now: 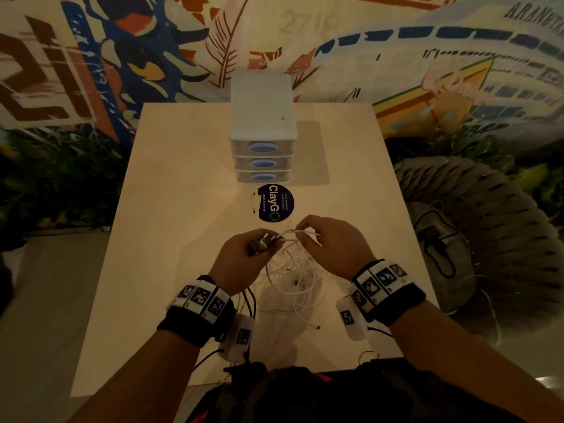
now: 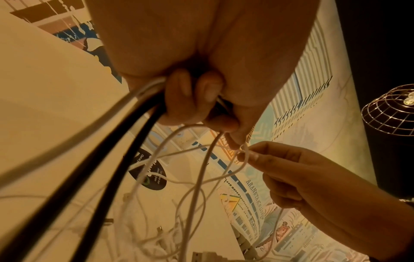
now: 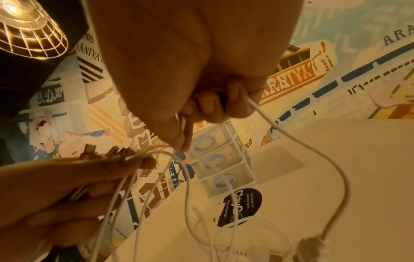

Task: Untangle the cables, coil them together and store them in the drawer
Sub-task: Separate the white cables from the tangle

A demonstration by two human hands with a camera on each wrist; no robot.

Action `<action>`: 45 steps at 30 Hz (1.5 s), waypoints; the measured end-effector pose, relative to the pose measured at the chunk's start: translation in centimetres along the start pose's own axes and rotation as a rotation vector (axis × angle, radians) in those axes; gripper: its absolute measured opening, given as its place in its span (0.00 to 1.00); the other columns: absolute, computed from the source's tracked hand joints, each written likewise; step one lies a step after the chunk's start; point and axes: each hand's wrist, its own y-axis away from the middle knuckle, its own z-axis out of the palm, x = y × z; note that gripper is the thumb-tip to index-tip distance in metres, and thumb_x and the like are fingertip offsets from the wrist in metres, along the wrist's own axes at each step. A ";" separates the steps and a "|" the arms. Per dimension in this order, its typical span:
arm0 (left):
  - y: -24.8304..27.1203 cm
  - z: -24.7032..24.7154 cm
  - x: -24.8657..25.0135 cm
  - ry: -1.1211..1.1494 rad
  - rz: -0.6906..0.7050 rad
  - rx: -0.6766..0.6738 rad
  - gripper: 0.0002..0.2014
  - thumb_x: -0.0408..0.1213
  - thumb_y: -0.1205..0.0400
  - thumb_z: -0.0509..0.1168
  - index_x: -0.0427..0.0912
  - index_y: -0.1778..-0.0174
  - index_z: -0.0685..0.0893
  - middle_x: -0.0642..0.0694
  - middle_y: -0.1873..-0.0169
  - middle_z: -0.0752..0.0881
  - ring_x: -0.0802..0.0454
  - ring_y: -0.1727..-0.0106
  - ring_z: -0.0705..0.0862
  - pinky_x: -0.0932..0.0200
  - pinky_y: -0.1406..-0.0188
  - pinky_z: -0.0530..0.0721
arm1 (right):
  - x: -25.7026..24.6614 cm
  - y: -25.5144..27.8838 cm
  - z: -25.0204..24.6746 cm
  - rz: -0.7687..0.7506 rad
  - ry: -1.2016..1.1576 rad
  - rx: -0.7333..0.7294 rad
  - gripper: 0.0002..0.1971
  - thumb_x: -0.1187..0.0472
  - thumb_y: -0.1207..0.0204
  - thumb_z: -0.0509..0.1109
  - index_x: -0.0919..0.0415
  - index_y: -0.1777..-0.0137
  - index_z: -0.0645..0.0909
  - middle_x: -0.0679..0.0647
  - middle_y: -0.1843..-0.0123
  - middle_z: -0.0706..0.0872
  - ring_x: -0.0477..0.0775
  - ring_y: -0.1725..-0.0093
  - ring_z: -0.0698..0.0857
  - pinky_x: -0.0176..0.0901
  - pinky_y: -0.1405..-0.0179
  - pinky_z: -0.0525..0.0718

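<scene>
Cables [image 1: 293, 270] dangle between both hands above table [image 1: 183, 209].

Left hand [image 1: 241, 254], right hand [image 1: 332, 245] raised close together, fingers curled.

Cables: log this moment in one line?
stage: untangling | left hand: holds plug ends | right hand: pinches white strand | cables: tangled, hanging over table | drawers: closed

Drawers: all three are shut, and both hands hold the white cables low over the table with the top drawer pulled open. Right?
Not quite: the head view shows the top drawer shut like the others. Left hand and right hand do hold the cables over the table.
</scene>
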 end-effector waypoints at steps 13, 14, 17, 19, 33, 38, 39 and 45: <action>0.3 -0.1 0.7 0.128 -0.020 0.002 0.09 0.45 0.13 0.67 0.52 0.41 0.89 0.54 0.64 0.89 0.62 0.63 0.86 0.70 0.61 0.80 | 0.6 -1.0 1.0 -0.137 -0.032 -0.102 0.15 0.38 0.15 0.61 0.35 0.37 0.87 0.45 0.65 0.74 0.44 0.65 0.76 0.40 0.65 0.69; 0.3 -0.1 0.7 0.157 -0.060 0.035 0.10 0.46 0.12 0.64 0.53 0.39 0.88 0.51 0.66 0.89 0.60 0.64 0.86 0.68 0.61 0.81 | 0.8 -1.2 1.2 -0.120 -0.061 -0.089 0.16 0.39 0.15 0.62 0.37 0.37 0.88 0.46 0.64 0.75 0.45 0.63 0.77 0.42 0.64 0.72; -0.1 -0.5 0.0 0.101 -0.181 0.125 0.11 0.47 0.10 0.60 0.54 0.40 0.87 0.49 0.71 0.86 0.63 0.71 0.81 0.62 0.65 0.78 | 1.6 -1.3 1.4 -0.079 -0.151 -0.050 0.14 0.42 0.15 0.65 0.40 0.37 0.88 0.49 0.62 0.77 0.48 0.60 0.80 0.43 0.59 0.77; -0.4 -1.1 -0.5 0.069 -0.218 0.107 0.11 0.46 0.11 0.62 0.49 0.45 0.90 0.50 0.73 0.84 0.63 0.75 0.78 0.59 0.64 0.74 | 2.0 -1.2 1.3 -0.075 -0.185 -0.026 0.13 0.44 0.15 0.67 0.41 0.36 0.88 0.48 0.63 0.76 0.46 0.61 0.80 0.40 0.59 0.76; -0.5 -1.7 0.4 0.090 -0.152 -0.119 0.14 0.46 0.10 0.61 0.46 0.48 0.91 0.49 0.77 0.85 0.59 0.77 0.77 0.65 0.71 0.75 | 1.8 -1.6 1.2 -0.180 -0.272 -0.033 0.11 0.50 0.17 0.72 0.41 0.37 0.89 0.42 0.61 0.76 0.38 0.57 0.80 0.25 0.58 0.72; -0.4 -1.7 1.0 0.068 -0.084 -0.241 0.10 0.47 0.13 0.66 0.48 0.56 0.86 0.43 0.72 0.84 0.54 0.70 0.81 0.65 0.63 0.79 | 1.7 -1.5 1.2 -0.087 -0.513 -0.143 0.24 0.60 0.16 0.67 0.37 0.24 0.78 0.41 0.54 0.83 0.46 0.56 0.83 0.43 0.47 0.83; -0.4 -1.6 1.1 0.068 -0.083 -0.234 0.09 0.47 0.13 0.66 0.48 0.55 0.85 0.41 0.71 0.84 0.53 0.69 0.82 0.62 0.63 0.80 | 1.6 -1.5 1.0 -0.053 -0.581 -0.164 0.25 0.57 0.15 0.66 0.34 0.22 0.74 0.44 0.52 0.84 0.47 0.55 0.84 0.45 0.46 0.84; 0.2 -1.6 1.9 0.051 -0.100 -0.130 0.14 0.46 0.13 0.66 0.42 0.61 0.81 0.47 0.77 0.79 0.56 0.75 0.77 0.65 0.71 0.76 | 1.2 -2.1 0.1 0.020 -0.638 -0.088 0.26 0.35 0.23 0.71 0.37 0.25 0.77 0.41 0.44 0.85 0.41 0.48 0.86 0.44 0.45 0.85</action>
